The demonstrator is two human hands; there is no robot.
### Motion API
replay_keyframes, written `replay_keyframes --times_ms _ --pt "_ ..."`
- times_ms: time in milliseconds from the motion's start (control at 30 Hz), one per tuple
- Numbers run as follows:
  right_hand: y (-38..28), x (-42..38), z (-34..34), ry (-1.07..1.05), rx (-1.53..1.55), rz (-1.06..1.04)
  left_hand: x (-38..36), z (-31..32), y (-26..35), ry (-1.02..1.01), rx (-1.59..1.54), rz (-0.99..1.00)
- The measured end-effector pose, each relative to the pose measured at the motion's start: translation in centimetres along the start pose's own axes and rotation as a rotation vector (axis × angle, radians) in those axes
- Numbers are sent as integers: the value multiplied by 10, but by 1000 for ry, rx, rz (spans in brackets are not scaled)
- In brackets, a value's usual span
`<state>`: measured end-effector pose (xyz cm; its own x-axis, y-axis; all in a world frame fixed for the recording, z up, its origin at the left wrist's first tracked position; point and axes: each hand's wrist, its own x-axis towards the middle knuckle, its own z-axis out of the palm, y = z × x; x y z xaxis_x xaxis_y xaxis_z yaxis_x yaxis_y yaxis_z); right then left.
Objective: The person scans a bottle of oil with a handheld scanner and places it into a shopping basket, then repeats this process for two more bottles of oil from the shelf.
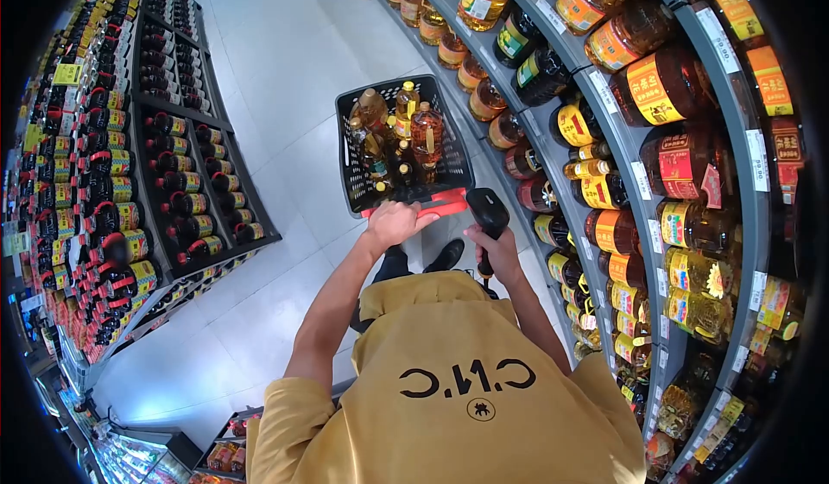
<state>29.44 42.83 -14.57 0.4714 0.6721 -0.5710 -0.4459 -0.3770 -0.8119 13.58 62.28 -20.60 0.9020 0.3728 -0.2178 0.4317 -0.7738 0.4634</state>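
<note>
While the black basket (346, 158) sits at twelve o'clock, upright over the pale tiled floor (285, 130), we have our left hand (397, 225) at its near rim, the grip closed around the red handle (445, 203) with the thumb lying along it toward three o'clock. Our right hand (494, 251), just beside it toward four o'clock, has its grip wrapped around the lower part of a black handheld device (490, 212); the device's broad rounded head points up toward twelve, near the basket's corner.

Inside the basket we see several bottles: a clear golden one with a yellow cap (406, 108) at its twelve o'clock, a large amber bottle (427, 134) toward three, a big pale bottle (371, 110) toward eleven, and smaller bottles (403, 154) crowded between them. Labels there are too small for us to read.

Below the handle we see two dark shoes (445, 257), and our mustard shirt (466, 346) with black lettering fills six o'clock. Tall shelves (637, 179) of oil bottles curve from twelve round to five; a rack (173, 169) of dark, red-capped bottles stands from eight to eleven, and a low display (226, 456) sits at seven.
</note>
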Motion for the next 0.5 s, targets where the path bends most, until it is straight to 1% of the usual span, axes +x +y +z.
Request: replay_keyframes --times_ms 100,200,233,333,467,500 --pt "0 6 12 15 6 -10 7 -6 -11 22 49 22" --pt "2 10 22 29 10 -5 13 -12 -19 88 58 38" --pt "2 11 27 36 12 -7 14 -18 -19 68 59 7" --pt "-3 11 40 71 13 -17 24 -18 -29 107 36 24" --pt "-11 11 50 95 -47 12 32 -18 -37 201 38 41" --pt "-12 11 52 105 -65 14 36 -16 -40 272 52 63"
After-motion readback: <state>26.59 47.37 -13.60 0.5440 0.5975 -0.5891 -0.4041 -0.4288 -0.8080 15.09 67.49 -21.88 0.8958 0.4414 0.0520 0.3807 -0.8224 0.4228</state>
